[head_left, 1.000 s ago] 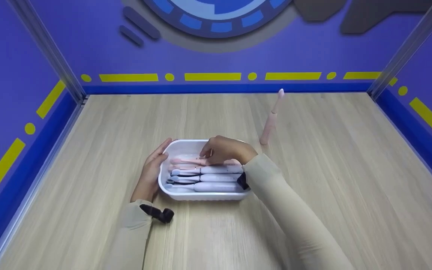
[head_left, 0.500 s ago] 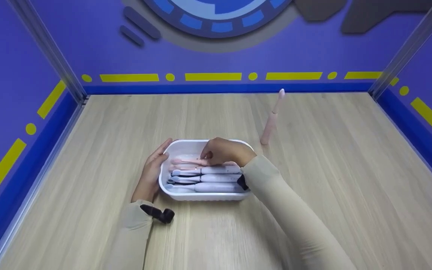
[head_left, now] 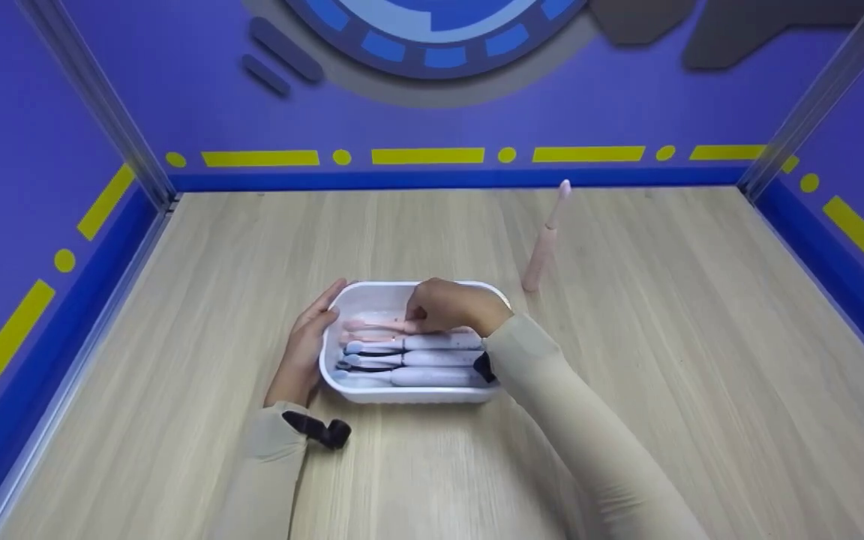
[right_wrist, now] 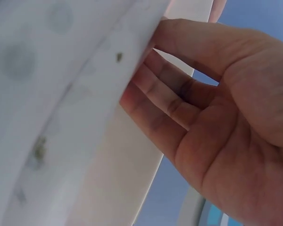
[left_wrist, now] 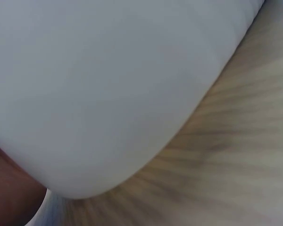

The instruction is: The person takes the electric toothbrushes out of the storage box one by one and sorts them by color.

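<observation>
In the head view, the person's left hand (head_left: 304,341) grips the white, rounded rectangular tray (head_left: 421,394) at its nine o'clock side, thumb over the rim and fingers along the outer wall. The right hand (head_left: 451,304) reaches inside toward one o'clock, fingers curled down and pinching a slim pale-pink toothbrush (head_left: 378,325), its head aimed at nine o'clock; the fingertips are hidden. Toward six o'clock inside lie three white-handled toothbrushes (head_left: 439,358). At two o'clock from the tray, a thick-handled pale-pink toothbrush (head_left: 540,259) stands upright on the light wood-grain table (head_left: 664,322)
</observation>
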`<action>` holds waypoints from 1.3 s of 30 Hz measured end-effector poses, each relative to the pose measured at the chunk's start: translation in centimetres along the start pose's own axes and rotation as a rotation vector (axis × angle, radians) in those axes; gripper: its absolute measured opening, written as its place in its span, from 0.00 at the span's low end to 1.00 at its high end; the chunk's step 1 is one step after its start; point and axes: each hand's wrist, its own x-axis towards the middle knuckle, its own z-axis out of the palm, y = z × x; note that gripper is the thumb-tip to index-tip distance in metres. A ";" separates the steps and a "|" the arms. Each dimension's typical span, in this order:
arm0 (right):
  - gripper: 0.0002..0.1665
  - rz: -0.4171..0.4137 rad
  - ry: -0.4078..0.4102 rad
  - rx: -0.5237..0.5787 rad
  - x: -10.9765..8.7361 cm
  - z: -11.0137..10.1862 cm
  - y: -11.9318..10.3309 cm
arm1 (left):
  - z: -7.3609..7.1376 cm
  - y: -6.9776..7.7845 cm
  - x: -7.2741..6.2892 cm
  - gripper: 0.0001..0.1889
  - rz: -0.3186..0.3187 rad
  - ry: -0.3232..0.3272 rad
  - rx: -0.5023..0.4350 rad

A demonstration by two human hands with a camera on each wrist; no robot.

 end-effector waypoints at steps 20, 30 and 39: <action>0.05 -0.042 0.025 -0.015 -0.4 -0.2 0.5 | -0.3 -0.3 0.1 0.27 0.039 -0.033 -0.018; 0.08 -0.035 0.036 0.039 -0.7 -0.1 0.8 | -0.2 -0.2 0.1 0.27 0.031 -0.033 -0.009; 0.10 -0.067 0.047 0.044 -1.1 -0.2 0.7 | -0.3 -0.4 0.2 0.27 0.043 -0.031 -0.005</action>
